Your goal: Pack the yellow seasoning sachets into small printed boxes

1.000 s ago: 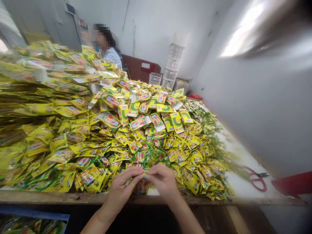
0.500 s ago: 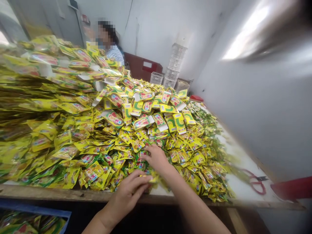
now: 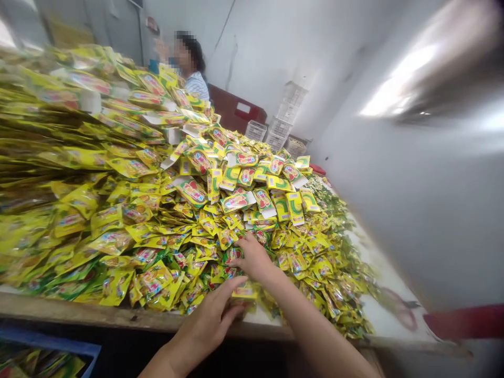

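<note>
Far left, below the table edge: blue crate with packets inside, probably kept low to stay within reach. Above it, big heap of yellow packets, looks banked up because there are so many. Behind, a person in a striped shirt. Left hand at front edge, thumb and fingers apart around a yellow packet; can't tell if they pinch it. Packet sits close to the front, likely for easy handling. Flattish cartons lie loose on top of the heap, perhaps so they stay apart from the packets. Right hand reaches into the heap, finger and thumb apart at a green packet; no grip visible. White crates stacked behind, presumably to save floor. Far right, blurred scissors on the tabletop, seemingly parked off the heap.
</note>
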### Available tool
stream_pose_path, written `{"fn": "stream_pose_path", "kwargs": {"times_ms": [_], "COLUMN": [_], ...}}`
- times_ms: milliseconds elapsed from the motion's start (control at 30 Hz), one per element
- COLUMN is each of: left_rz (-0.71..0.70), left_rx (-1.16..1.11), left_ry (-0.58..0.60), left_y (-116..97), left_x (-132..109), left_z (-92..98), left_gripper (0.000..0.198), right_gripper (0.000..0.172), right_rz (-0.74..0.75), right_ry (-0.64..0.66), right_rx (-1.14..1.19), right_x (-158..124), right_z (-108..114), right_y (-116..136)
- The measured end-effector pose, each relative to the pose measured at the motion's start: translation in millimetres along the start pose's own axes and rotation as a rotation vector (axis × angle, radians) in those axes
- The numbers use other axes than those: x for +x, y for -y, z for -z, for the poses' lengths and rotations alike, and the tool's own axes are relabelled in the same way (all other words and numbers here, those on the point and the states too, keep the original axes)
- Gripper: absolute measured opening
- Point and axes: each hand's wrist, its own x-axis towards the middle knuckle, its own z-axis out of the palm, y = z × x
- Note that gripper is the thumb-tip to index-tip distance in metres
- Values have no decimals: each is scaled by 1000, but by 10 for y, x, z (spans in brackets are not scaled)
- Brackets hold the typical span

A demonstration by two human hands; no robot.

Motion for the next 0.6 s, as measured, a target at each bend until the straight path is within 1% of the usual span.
{"fn": "stream_pose_path", "kwargs": {"times_ms": [100,200,267,333,400,467,500,533,567,600], "left_rz": [-21,-62,-82,-105,-119,-117,-114,-110,-89,-38], "left_rx": [21,-2,-43,-66,-64,-61,-56,-46,-31,-13], "left_ry": [47,93,86,75,68,68,60,23,-55,-183], "left_y": [3,-101,-190,-261,-297,-282,-255,-214,-165,-109], "left_x": [0,4,17,43,68,56,23,-31,-105,-192], "left_z": [9,65,98,109,102,98,108,130,166,215], "left_gripper": [50,43,39,36,33,33,34,35,36,37], "right_gripper": [51,56,51,36,26,25,29,37,45,53], "right_rz": [-32,-27,10,79,155,212,232,245,252,255], "right_ry": [43,60,94,132,176,228,253,275,289,293], "right_rx": [-20,-12,0,5,-6,-29,-45,-63,-83,-106], "right_x": [30,-13,1,104,283,479,563,629,674,698], "right_z": [4,39,117,236,356,426,434,423,397,361], "right_y": [39,42,17,0,25,105,160,220,278,328]}}
